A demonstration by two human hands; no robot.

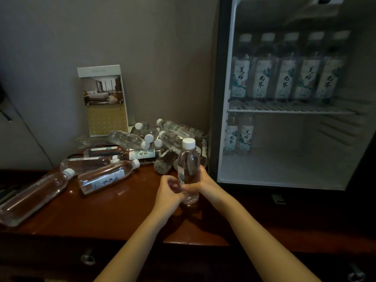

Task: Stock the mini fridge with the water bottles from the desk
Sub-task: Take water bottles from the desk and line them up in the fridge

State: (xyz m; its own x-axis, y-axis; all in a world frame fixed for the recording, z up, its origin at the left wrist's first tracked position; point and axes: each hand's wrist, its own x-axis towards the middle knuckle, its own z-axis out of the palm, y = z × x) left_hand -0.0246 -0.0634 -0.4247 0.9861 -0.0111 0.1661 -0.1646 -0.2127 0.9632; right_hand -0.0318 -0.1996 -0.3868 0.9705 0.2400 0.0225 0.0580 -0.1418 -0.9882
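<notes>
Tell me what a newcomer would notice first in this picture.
First, the upright water bottle that the left hand and the right hand hold at the right end of the desk. Then the open mini fridge at the right, five bottles along its upper shelf, two bottles below; behind the hands, a heap of lying bottles.

Your water bottle point(189, 159) is clear with a white cap, and its white label carries a teal-green wash. You see a glossy reddish-brown bench point(114, 210) and a mini fridge point(220, 88) with a black frame and white interior. Against the grey-brown wall point(142, 47), the card point(105, 121) shows a tan panel with regular pale dots.
</notes>
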